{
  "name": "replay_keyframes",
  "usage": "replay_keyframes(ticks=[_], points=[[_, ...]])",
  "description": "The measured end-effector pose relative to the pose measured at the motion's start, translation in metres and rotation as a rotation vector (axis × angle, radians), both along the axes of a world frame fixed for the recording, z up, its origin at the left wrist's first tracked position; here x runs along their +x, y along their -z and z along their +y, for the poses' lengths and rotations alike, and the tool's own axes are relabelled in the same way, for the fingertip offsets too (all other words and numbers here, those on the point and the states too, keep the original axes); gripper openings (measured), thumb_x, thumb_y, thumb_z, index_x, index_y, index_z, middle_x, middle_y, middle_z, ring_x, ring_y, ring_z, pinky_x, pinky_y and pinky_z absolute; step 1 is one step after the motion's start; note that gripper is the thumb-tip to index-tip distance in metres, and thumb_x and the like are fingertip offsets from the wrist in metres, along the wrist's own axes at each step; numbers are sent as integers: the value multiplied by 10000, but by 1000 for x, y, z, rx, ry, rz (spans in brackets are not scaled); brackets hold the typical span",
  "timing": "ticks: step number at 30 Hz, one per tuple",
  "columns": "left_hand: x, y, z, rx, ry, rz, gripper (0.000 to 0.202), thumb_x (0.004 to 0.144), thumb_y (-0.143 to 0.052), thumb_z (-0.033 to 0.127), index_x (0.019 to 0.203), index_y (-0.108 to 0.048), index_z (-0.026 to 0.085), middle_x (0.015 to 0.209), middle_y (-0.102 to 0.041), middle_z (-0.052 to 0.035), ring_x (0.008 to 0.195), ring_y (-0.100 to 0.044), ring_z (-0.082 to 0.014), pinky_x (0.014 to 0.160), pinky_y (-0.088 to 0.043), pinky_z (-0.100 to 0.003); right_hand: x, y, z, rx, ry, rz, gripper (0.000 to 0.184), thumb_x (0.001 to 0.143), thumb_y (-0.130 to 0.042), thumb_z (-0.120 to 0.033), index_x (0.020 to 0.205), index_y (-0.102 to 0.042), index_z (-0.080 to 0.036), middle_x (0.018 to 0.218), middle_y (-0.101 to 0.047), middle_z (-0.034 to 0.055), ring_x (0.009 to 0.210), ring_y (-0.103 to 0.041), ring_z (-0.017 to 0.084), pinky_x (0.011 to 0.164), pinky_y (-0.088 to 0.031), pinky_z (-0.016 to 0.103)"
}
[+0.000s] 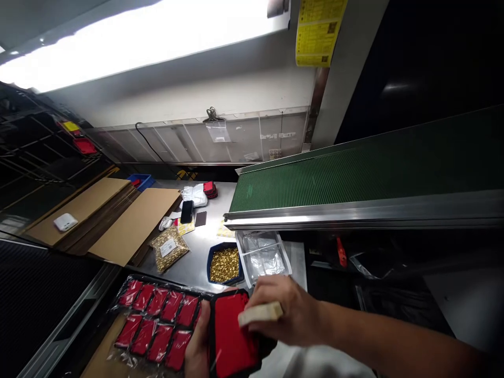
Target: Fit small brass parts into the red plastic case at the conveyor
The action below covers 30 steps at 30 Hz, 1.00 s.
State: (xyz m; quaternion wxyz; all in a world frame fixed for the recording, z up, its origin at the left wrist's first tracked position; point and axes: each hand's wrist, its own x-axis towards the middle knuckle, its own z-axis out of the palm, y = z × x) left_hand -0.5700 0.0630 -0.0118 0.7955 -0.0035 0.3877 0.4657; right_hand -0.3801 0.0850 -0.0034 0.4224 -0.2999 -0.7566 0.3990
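Note:
A red panel with a black rim, like a device case (232,336), is gripped along its left edge by my left hand (198,341). My right hand (285,310) is closed around a short cream-coloured flat piece (260,314), held over the case's upper right part; its exact kind I cannot make out. Left of my hands lies a tray of red pieces (157,320) under clear plastic film, set out in two rows. Beyond the case stands a dark blue bin (208,262) filled with small gold-coloured parts (224,264). The fingertips behind the case are hidden.
A green conveyor belt (291,181) slopes up to the right behind a metal rail. Clear plastic bags (263,257) lie beneath its end. On the left are cardboard stacks (136,220), a bag of gold parts (169,249) and a phone (187,211).

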Motion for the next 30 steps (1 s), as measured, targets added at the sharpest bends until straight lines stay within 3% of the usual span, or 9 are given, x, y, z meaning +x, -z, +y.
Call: replay_keyframes(ticks=[9,12,15,17,20,23,27,30], points=[[2,-18,-9,-67,0,-4,392,889,-634,380,1188,-689,133,906,-757,-118,908,-708,-289,913,-553,-407,-2,-2,-7,48,-90,-42,230,883,-682,-368,980,-731,-165,855,-698,72,717,-606,146,625,-486,251],[2,-15,-12,-13,-4,-42,278,898,-622,371,994,-757,148,903,-756,-106,932,-704,-281,947,-536,-410,-8,-7,-10,61,-78,-35,235,888,-668,-370,969,-727,-157,841,-692,77,694,-596,149,613,-483,258],[-3,-7,-16,81,31,-102,285,915,-599,330,812,-765,123,923,-754,-121,969,-695,-297,984,-514,-436,-12,-16,-8,149,-82,-23,200,870,-666,-299,991,-731,-154,849,-697,86,693,-597,159,604,-484,267],[-10,0,-19,152,37,-122,276,918,-591,326,950,-764,114,984,-748,-143,1010,-684,-317,1001,-503,-460,-10,-22,-4,137,15,56,167,878,-668,-264,1002,-730,-172,884,-708,81,754,-619,169,669,-506,282],[-23,10,-23,217,40,-135,361,926,-579,352,1199,-686,141,1073,-734,-155,1066,-670,-326,1019,-494,-480,-3,-23,-3,-48,175,247,153,860,-726,-298,959,-720,-181,872,-697,58,764,-628,166,698,-517,293],[-30,17,-25,259,27,-139,408,958,-517,374,1280,-633,151,1118,-726,-155,1108,-656,-327,1045,-479,-488,-2,-16,-12,-178,113,267,208,820,-773,-318,945,-713,-164,860,-681,51,717,-621,149,649,-502,275],[-26,16,-29,309,-32,-124,455,980,-455,374,1354,-561,137,1166,-706,-165,1151,-634,-333,1079,-457,-489,-12,-11,-26,-70,11,156,169,837,-747,-303,933,-721,-167,845,-704,55,765,-621,155,687,-496,272],[-18,6,-34,222,-15,-118,460,976,-468,362,1364,-548,129,1160,-708,-169,1127,-648,-327,1075,-464,-476,-17,-13,-29,-11,9,67,166,878,-685,-319,932,-712,-164,831,-686,60,747,-597,152,660,-475,266]])
